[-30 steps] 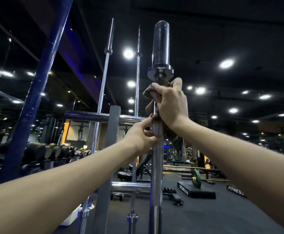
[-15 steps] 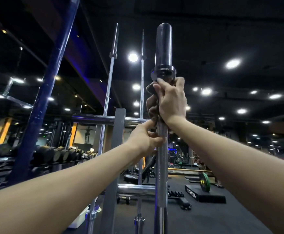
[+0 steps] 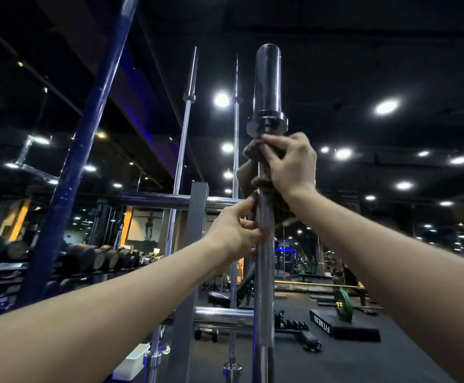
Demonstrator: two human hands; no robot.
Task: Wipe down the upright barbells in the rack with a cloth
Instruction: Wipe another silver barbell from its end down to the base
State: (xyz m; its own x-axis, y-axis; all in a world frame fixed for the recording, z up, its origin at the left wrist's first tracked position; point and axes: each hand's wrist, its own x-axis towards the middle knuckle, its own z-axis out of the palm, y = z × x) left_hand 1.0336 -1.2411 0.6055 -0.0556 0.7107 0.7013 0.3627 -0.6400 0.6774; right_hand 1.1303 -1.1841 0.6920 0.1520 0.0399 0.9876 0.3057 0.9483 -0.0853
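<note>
Nearest barbell [image 3: 264, 244]: upright in rack [image 3: 195, 211], knurled shaft, collar above the hands. Cloth [image 3: 248, 172]: dark, wrapped round the shaft just under the collar. Right hand [image 3: 291, 167]: grip closed round cloth and shaft. Left hand [image 3: 235, 230]: below, fingers curled on the shaft.

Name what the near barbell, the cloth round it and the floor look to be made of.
Near barbell: polished steel by the look, bright highlights, cross-hatched knurling on the shaft.
Cloth: soft brown fabric, likely towelling; it bunches and folds under the right hand.
Floor: dark matte surface, probably rubber matting; no glare from the lamps.
</note>
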